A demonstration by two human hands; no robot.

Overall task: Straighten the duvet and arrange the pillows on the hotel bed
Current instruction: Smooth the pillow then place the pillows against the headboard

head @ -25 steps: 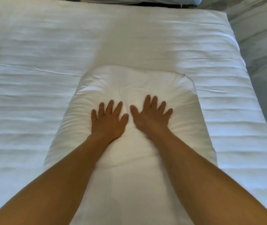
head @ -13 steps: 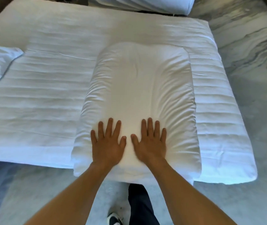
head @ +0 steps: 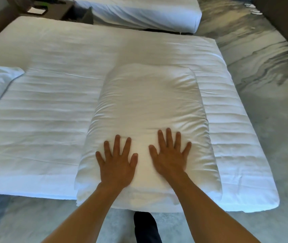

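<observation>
Spreading wider apart than half a second ago: left hand (head: pixel 116 166) and right hand (head: pixel 170 159), fingers splayed flat, pressing pillow (head: pixel 148 109) lying lower centre on duvet (head: pixel 43 120).

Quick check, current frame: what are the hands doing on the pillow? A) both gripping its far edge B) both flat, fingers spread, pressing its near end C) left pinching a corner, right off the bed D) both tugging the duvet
B: the left hand and right hand lie palm-down with fingers spread on the near end of the pillow, which rests on the duvet.
</observation>
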